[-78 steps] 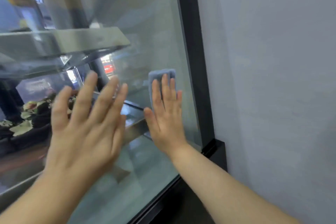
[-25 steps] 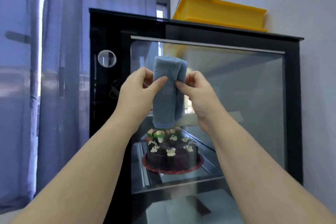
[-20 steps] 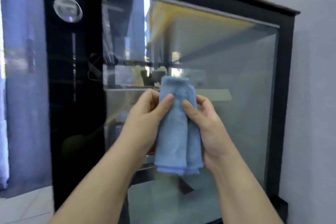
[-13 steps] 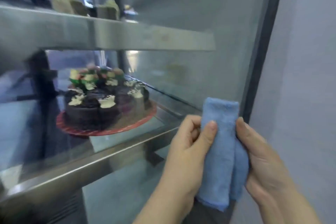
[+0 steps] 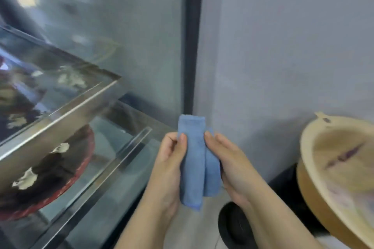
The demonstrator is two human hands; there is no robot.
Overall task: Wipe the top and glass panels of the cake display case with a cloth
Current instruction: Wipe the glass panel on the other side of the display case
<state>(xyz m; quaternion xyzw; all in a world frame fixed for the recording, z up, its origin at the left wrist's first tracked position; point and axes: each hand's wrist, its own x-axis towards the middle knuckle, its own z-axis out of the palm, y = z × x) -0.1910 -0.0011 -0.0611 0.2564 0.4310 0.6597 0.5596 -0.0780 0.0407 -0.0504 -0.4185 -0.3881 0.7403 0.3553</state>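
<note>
Two hands, left (image 5: 169, 168) and right (image 5: 234, 170), each grasp one folded blue cloth (image 5: 195, 159) near the display case's glass panel (image 5: 125, 26), one cake (image 5: 54, 170) inside.

Soft even daylight, motion-blurred throughout, pale reflections on the glass panel (image 5: 125, 26).

Motion blur smears the whole view. The cake (image 5: 50, 170) behind the glass panel (image 5: 121, 26) runs off the left edge, its upper part masked by the metal shelf (image 5: 60, 111), its toppings just pale smudges. The tan basin (image 5: 334, 168) is sliced by the right edge. The dark round object (image 5: 234, 226) below it is too blurred to name. The cloth (image 5: 194, 163) hides the far fingers of the left hand (image 5: 168, 168) and the right hand (image 5: 236, 170); both forearms leave the bottom edge.
</note>
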